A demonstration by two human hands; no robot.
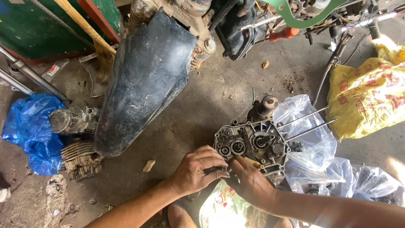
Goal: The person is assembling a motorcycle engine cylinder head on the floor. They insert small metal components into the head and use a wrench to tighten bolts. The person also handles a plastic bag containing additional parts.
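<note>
A greasy metal engine crankcase half (253, 141) lies on the concrete floor, with gears and bearings showing inside and two long studs (310, 124) sticking out to the right. My left hand (196, 171) is at its near left edge, fingers curled around a small dark part (223, 169). My right hand (249, 179) meets it from the right, pinching the same small part, with a yellow piece (255, 162) just beyond its fingers.
A black mudguard (143, 80) lies at the left, beside a cylinder head (74, 120) and a finned cylinder (80, 158). There are a blue plastic bag (31, 131) at far left, clear plastic bags (320, 147) right of the crankcase, a yellow sack (367, 99), and a broom (99, 46).
</note>
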